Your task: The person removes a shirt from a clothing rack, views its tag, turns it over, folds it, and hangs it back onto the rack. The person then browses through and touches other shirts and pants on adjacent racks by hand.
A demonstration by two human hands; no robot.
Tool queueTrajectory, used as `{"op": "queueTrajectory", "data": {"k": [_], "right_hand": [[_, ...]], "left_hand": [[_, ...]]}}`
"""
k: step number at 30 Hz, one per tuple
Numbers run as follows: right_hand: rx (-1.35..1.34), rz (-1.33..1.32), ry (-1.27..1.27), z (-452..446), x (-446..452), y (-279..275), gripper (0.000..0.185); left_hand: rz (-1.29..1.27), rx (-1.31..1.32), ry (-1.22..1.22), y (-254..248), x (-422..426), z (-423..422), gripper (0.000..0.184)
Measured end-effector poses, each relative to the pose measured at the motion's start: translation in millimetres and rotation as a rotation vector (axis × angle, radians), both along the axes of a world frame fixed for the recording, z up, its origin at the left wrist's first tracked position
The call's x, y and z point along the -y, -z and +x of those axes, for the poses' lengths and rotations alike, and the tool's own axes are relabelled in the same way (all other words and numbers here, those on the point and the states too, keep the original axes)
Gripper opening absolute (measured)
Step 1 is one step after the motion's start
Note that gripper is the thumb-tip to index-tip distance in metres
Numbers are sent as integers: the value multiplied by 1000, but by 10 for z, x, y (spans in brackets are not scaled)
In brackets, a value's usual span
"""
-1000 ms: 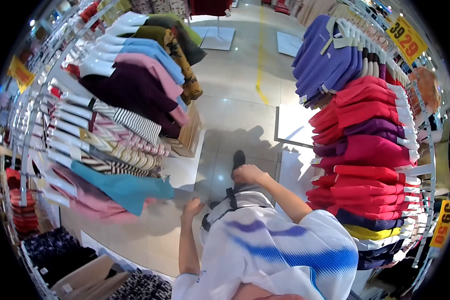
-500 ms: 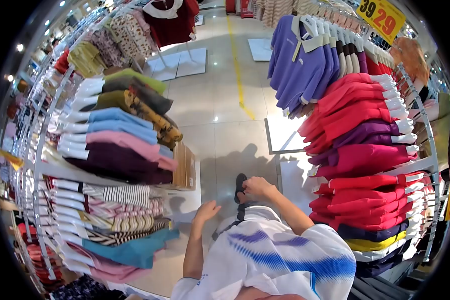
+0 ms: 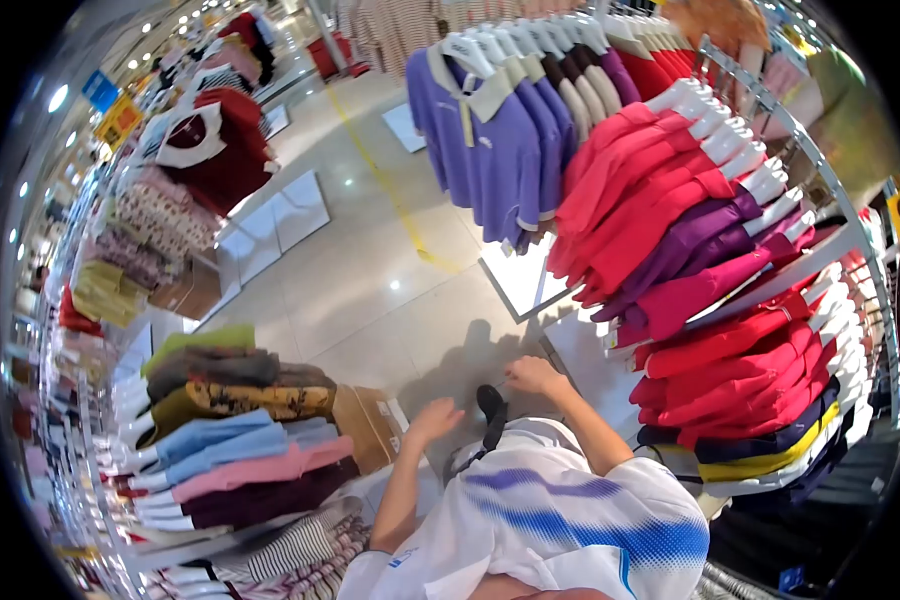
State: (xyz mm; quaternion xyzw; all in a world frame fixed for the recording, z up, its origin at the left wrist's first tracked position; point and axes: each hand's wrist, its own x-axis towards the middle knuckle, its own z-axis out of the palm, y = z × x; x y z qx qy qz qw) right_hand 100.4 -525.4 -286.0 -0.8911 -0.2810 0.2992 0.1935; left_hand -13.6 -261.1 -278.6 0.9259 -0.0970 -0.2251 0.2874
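My left hand (image 3: 433, 421) hangs before my body, its fingers loosely stretched and apart, with nothing in it. Slightly higher and to the right, my right hand (image 3: 534, 376) is curled into a loose fist; no object shows in it. Neither one touches the clothes. Closest on the left are a cardboard box (image 3: 363, 425) and a pink top (image 3: 285, 470) on a rack. To the right hang several red shirts (image 3: 735, 370) on white hangers. A dark shoe (image 3: 490, 401) shows on the floor between my hands.
Purple polo shirts (image 3: 490, 140) hang ahead at the end of the right rack (image 3: 805, 140). White base boards (image 3: 280, 215) lie along the tiled aisle, which has a yellow floor line (image 3: 375, 175). A dark red top (image 3: 220, 150) hangs farther left.
The view has turned to the right and moved forward along the aisle. The left rack has slid lower in view, and the purple shirts appear farther left. Both hands remain empty.
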Motion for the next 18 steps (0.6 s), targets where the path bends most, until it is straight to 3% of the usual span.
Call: {"op": "queueTrajectory", "data": {"k": [9, 12, 18], "right_hand": [[44, 46, 250, -426, 859, 114, 33], [149, 42, 486, -960, 1106, 188, 30], [14, 123, 743, -1961, 1420, -154, 29]], "left_hand": [[10, 22, 281, -275, 458, 408, 38], [-62, 21, 412, -162, 611, 361, 37], [-139, 2, 639, -257, 1128, 180, 35]]}}
